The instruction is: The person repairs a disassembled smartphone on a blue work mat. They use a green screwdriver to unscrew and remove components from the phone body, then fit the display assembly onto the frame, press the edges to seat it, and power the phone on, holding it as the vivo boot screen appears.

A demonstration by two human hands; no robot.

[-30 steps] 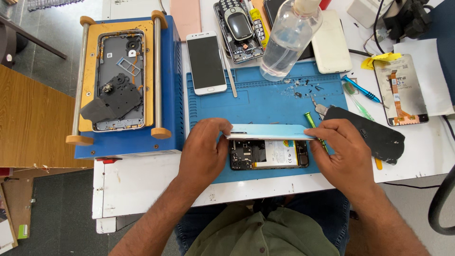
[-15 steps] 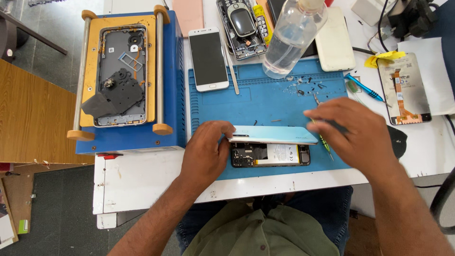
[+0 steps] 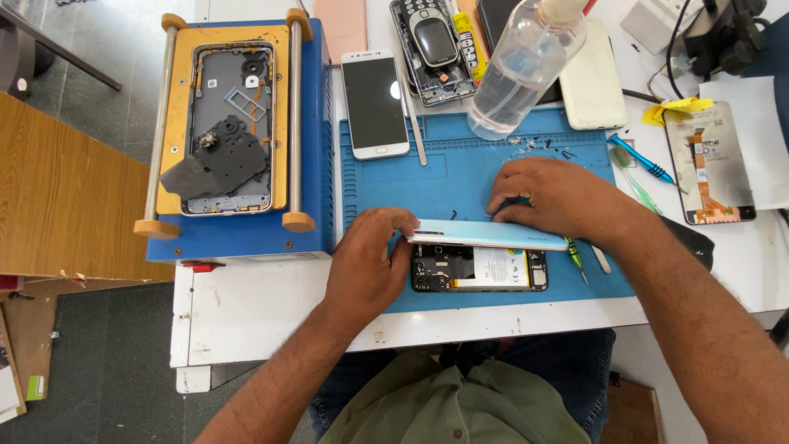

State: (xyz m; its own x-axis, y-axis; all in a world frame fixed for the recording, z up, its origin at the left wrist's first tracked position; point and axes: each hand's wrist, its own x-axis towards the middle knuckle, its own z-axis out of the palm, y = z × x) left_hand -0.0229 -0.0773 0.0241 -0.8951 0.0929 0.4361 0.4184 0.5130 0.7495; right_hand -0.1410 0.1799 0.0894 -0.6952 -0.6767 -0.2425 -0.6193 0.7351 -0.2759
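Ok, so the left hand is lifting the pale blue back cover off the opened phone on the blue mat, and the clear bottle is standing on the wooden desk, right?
Not quite. The head view shows the clear bottle standing at the far edge of the blue mat, not on the wooden desk. The rest holds: the left hand grips the pale blue back cover, raised over the opened phone.

white phone [image 3: 374, 103] | clear bottle [image 3: 526, 70] | blue screwdriver [image 3: 643, 161] | keypad phone [image 3: 434, 41]

I'm looking down at a phone repair workshop — a blue silicone work mat [image 3: 460, 164] covers the white bench's [image 3: 263, 308] near edge, a blue screen-separator machine [image 3: 316, 164] sits at its left edge, and opened handsets [image 3: 431, 45], a loose display panel [image 3: 707, 164] and a clear solvent bottle [image 3: 526, 70] crowd the far edge.
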